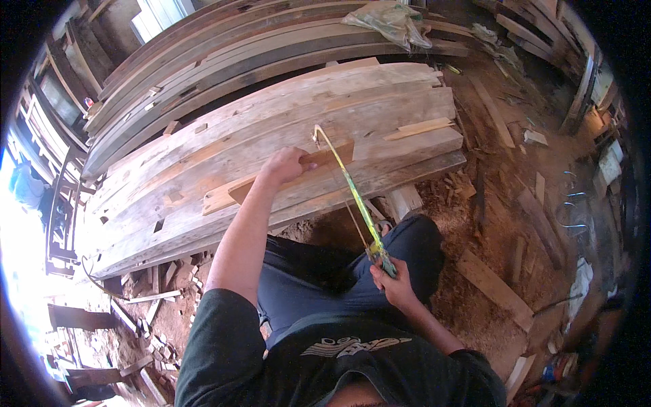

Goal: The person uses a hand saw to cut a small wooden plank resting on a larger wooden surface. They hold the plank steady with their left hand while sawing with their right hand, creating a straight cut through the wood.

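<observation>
My right hand [393, 281] is wrapped around the handle of a hacksaw [352, 186] with a worn yellow-green frame. Its thin blade runs beside the frame, and the bare far end of the frame hooks over above the bench. A short wooden board [329, 161] is gripped by my left hand [288, 165], fingers closed on its upper edge. The saw crosses in front of the board near its right end; I cannot tell whether the blade touches it. Beneath the board's left end lies another light wood strip [215, 200].
The low plank bench [258, 122] has square holes at its left. A split wood piece [420, 127] rests at its right end. Behind are stacked long beams [237, 57] with a plastic bag [390, 24] on top. Offcuts and a loose plank [495, 288] litter the sawdust-covered floor.
</observation>
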Demonstrator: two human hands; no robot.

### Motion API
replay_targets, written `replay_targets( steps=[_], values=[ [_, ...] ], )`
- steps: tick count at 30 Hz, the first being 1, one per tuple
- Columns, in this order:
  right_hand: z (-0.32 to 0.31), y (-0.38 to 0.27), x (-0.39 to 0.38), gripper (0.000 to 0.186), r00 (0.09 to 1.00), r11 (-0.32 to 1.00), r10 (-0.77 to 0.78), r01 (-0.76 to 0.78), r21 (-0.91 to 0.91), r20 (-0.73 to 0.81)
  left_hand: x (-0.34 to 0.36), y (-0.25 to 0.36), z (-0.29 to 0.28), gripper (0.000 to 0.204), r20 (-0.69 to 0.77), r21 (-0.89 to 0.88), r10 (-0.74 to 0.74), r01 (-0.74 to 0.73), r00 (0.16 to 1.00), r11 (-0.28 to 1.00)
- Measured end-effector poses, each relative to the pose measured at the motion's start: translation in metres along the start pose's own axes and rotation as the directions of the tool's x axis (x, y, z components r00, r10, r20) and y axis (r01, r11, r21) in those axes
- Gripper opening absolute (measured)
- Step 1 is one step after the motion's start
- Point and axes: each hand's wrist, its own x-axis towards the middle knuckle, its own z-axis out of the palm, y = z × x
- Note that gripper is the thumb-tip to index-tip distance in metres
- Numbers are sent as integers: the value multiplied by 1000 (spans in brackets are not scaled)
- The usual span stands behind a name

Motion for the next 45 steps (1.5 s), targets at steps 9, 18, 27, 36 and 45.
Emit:
replay_targets(
  steps=[9,18,27,36,45],
  values=[
    [-20,1,7,23,995,996,90,-89,-28,32,3,3,-8,47,44,-1,-21,22,999,1000],
    [-7,15,18,22,996,981,-38,21,194,83,7,2,-10,51,82,-38,-57,60,995,997],
    [-10,3,36,15,994,994,69,-76,83,88,24,-12,0,48,92,-87,-103,111,990,990],
    [-16,-5,31,18,996,985,61,-49,-165,67,34,-26,5,45,54,-91,2,3,999,996],
    [-7,-18,18,21,995,981,-34,51,-190,91,18,-11,-1,47,74,-15,22,-21,997,1000]
  ],
)
